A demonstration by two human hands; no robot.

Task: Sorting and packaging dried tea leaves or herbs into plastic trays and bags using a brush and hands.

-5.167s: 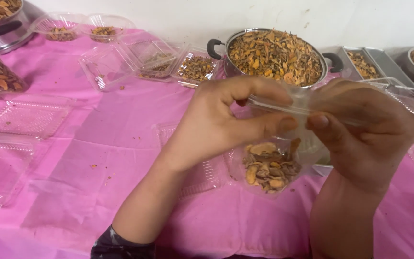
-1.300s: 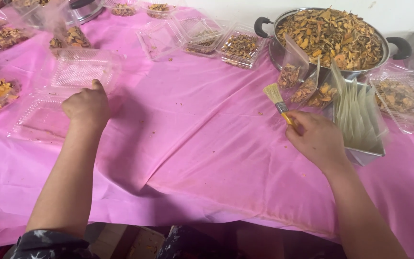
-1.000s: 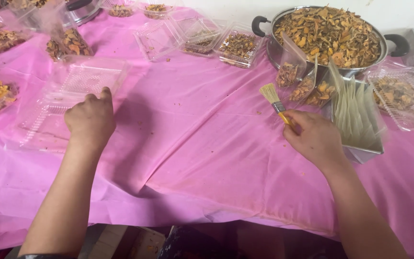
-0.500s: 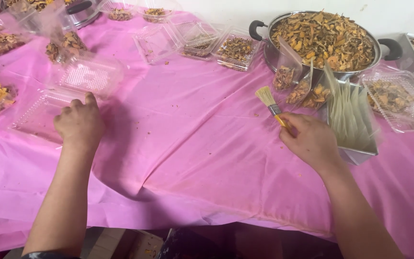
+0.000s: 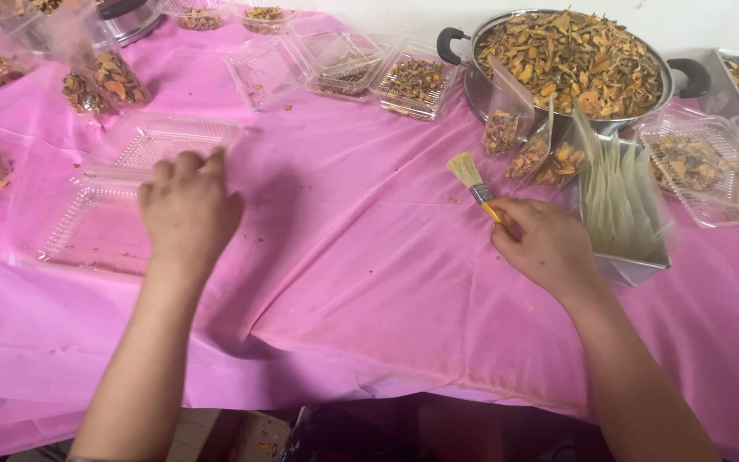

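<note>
Two hands: left hand (image 5: 188,210) spread on empty clamshell tray (image 5: 121,192), right hand (image 5: 545,244) gripping brush (image 5: 476,184).

An open clear plastic clamshell box (image 5: 121,201) lies empty at centre left, hinged flat. Small clear bags of orange-brown dried pieces (image 5: 100,81) stand at upper left. More clear clamshell boxes (image 5: 344,64), some holding dried bits, sit along the top centre. Three small filled clear bags (image 5: 528,150) lean at centre right, beside a stack of empty pale bags (image 5: 622,201). A filled clear box (image 5: 703,167) lies at right.
</note>
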